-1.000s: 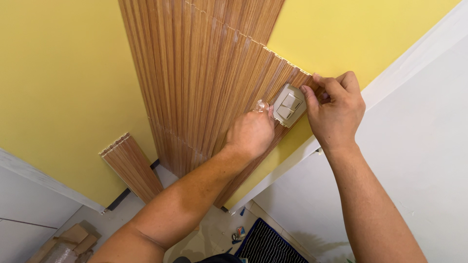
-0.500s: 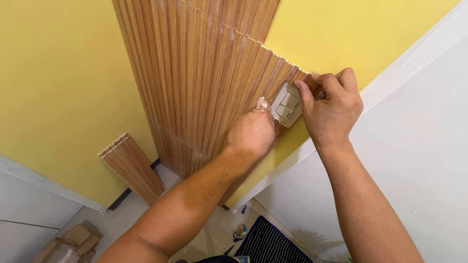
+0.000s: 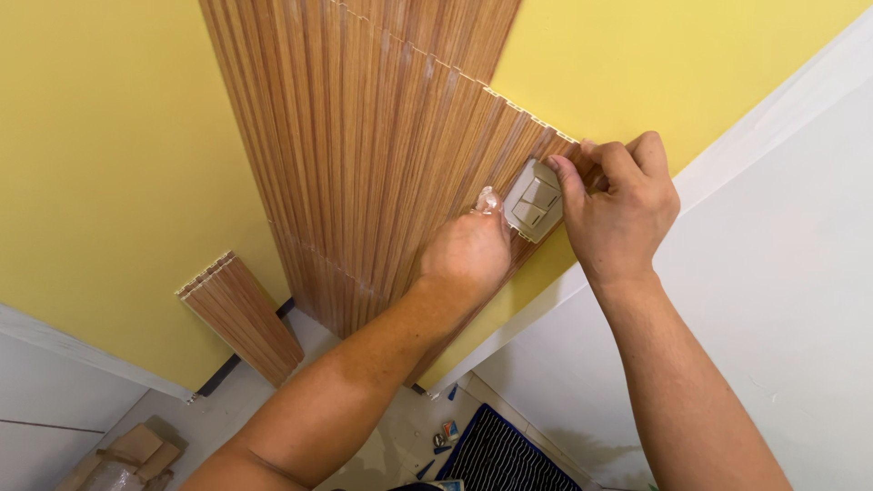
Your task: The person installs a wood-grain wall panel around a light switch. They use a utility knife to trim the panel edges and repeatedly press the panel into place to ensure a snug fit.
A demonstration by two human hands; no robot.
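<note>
Ribbed wood-grain wall panel is mounted on the yellow wall. Grey two-rocker wall switch sits on the panel's edge, at 3 o'clock from panel centre. Left hand lies on the panel at 7 o'clock from the switch; right hand touches the switch from 3 o'clock. Short ribbed wood-grain offcut leans against the wall at 8 o'clock from the left hand. Striped dark floor mat lies on the floor at 6 o'clock.
</note>
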